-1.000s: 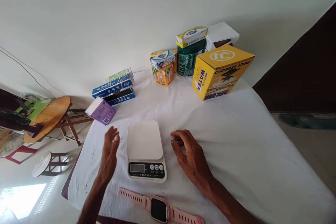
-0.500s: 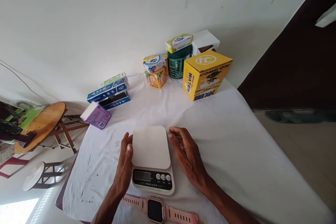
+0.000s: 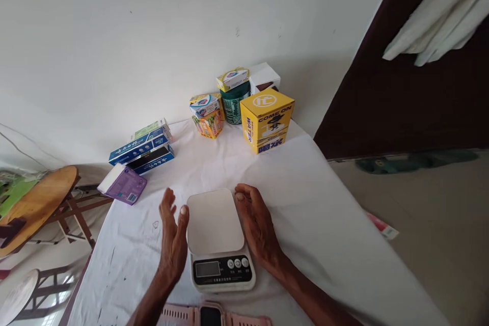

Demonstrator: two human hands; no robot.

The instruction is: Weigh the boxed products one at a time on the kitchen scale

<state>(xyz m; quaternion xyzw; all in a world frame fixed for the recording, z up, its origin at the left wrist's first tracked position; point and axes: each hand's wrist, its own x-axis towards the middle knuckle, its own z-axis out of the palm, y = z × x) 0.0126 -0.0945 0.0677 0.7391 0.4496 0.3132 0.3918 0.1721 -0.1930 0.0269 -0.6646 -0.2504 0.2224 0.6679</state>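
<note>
A white kitchen scale (image 3: 215, 221) lies flat on the cloth-covered table between my hands, its small display (image 3: 207, 269) dark grey and its buttons facing me. Beside the scale's left edge is my left hand (image 3: 173, 237), thumb and fingers apart, holding nothing. At the right edge my right hand (image 3: 259, 226) rests with fingers bent and slightly parted, close against the plate; whether it touches is hard to tell. Nothing shows in it. Below the scale a pink-strapped smartwatch (image 3: 211, 315) lies stretched out, partly cut off by the frame.
Toward the wall stand a yellow box (image 3: 267, 119), a dark green tub (image 3: 234, 107) with a soap box (image 3: 233, 79) on top, and small stacked boxes (image 3: 207, 117). Blue toothpaste boxes (image 3: 141, 150) and a purple packet (image 3: 124, 183) lie at left. A stool (image 3: 23, 293) stands beyond.
My left hand has moved away from the scale's left edge and its fingers have spread. My right hand stays beside the scale. The camera view has turned to the right.
</note>
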